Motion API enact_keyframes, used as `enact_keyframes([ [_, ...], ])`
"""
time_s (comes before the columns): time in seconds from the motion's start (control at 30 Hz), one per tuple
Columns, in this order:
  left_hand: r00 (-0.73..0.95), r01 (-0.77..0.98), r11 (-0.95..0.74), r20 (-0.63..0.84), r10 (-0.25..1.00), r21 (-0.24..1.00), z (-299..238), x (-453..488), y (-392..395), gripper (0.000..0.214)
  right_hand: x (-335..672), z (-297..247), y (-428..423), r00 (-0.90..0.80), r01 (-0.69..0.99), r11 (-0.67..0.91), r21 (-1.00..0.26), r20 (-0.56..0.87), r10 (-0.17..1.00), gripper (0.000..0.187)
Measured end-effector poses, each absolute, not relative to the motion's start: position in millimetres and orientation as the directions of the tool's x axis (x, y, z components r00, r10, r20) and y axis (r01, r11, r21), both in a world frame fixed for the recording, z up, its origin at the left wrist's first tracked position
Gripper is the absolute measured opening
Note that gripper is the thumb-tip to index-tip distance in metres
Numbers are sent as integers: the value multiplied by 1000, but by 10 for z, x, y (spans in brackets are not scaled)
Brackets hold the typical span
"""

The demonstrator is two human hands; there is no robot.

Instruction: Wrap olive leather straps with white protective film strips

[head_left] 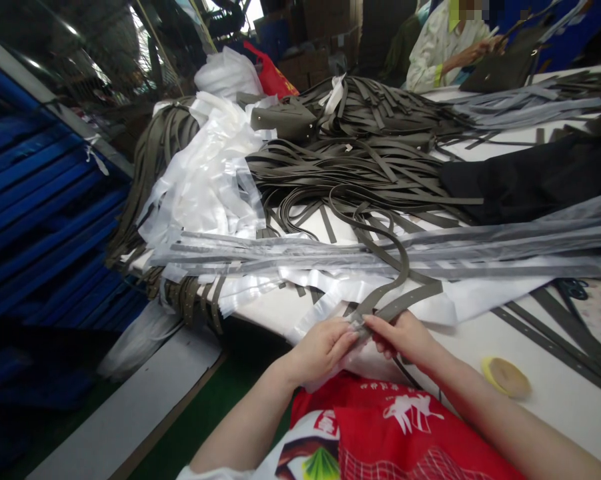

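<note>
My left hand (324,348) and my right hand (403,337) meet at the near edge of the white table (545,393). Both pinch the end of an olive-grey strap (397,270) that loops up and back over the table. A thin clear plastic sleeve (356,325) sits at the strap end between my fingertips. Below my hands lies a red printed bag (395,427).
A heap of olive-grey straps (360,153) fills the table's middle, with white plastic bags (210,173) on the left and clear-sleeved straps (430,247) laid across. A tape roll (506,377) lies right of my hands. Blue stacked sheets (40,220) stand left. Another person (447,40) works at the far side.
</note>
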State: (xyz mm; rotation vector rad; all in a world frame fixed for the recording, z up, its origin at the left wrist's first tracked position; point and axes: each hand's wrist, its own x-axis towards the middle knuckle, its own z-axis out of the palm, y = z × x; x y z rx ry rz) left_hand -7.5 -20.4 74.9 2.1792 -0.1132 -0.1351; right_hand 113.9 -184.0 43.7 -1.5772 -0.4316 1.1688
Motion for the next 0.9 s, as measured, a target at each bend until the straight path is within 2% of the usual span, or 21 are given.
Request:
enact_keyframes([
  [0.07,990,-22,-587,-64,-126,809,781,-108,-205,41,1146,426,-1863,406,-480,-302,-824,-514,756,57],
  [0.13,986,-6,-546,-85,-141,838,820,-142,-216,38,1161,442,-1874,417,-645,-128,-754,-487,768,50],
  [0.2,988,19,-477,-90,-127,879,845,-168,-240,34,1169,469,-1861,471,-710,33,-704,-440,765,47],
  [0.3,997,76,-418,-82,2,905,815,-195,-281,51,1163,487,-1812,513,-679,80,-729,-394,763,38],
  [0.37,984,176,-308,-165,63,935,750,-205,-297,61,1154,482,-1780,520,-618,46,-785,-364,772,42],
  [0.43,933,358,-71,-359,11,931,675,-214,-302,58,1152,474,-1761,526,-540,3,-842,-335,782,45],
  [0.5,841,540,135,-530,-107,831,615,-224,-300,58,1165,466,-1758,527,-458,-36,-888,-304,794,46],
  [0.57,791,612,194,-590,-162,767,585,-229,-299,61,1196,454,-1763,536,-379,-50,-924,-263,802,45],
  [0.63,832,554,142,-541,-120,820,574,-216,-310,59,1230,442,-1763,583,-309,-31,-951,-215,784,48],
  [0.73,927,375,-98,-372,44,922,549,-147,-361,54,1212,450,-1723,635,-272,-55,-961,-222,740,59],
  [0.83,965,230,-432,-147,217,872,466,-60,-429,53,1083,503,-1633,565,-304,-129,-944,-287,773,68],
  [0.9,962,179,-565,-24,271,805,394,-47,-441,52,1017,552,-1568,519,-348,-118,-930,-296,802,65],
])
